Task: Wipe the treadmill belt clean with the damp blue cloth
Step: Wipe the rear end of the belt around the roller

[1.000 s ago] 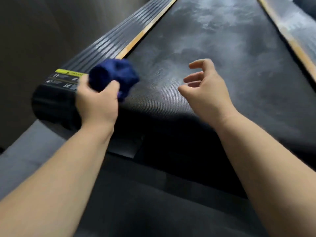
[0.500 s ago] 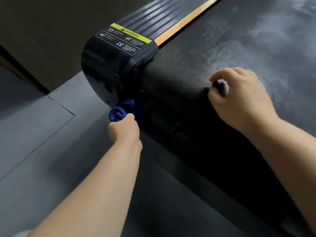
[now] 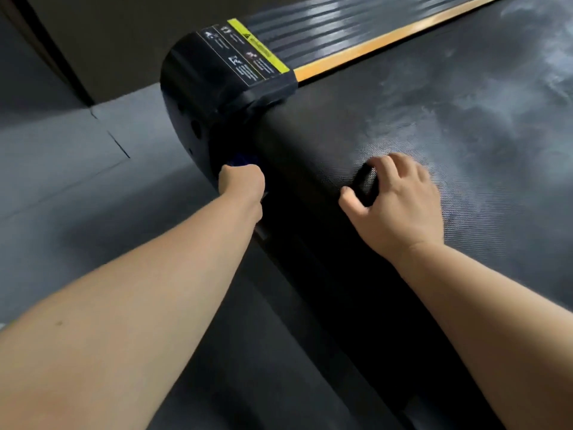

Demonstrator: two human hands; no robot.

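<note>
The treadmill belt [image 3: 465, 125] is black and textured, with pale dusty smears across its surface. My left hand [image 3: 242, 183] grips the blue cloth [image 3: 239, 159] low at the belt's rear left corner, beside the black end cap [image 3: 198, 97]. Only a small dark blue patch of the cloth shows above my knuckles. My right hand [image 3: 398, 201] rests arched on the belt near its rounded rear edge, thumb spread and fingertips touching the surface, holding nothing.
A ribbed black side rail [image 3: 316, 29] with an orange strip [image 3: 387, 41] runs along the belt's left side. A yellow warning label [image 3: 257, 48] sits on the end cap. Grey floor mats [image 3: 77, 169] lie to the left, and a dark wall stands behind.
My left hand has carried the cloth from above the side rail down to the rear corner beside the end cap. My right hand has come down onto the belt.
</note>
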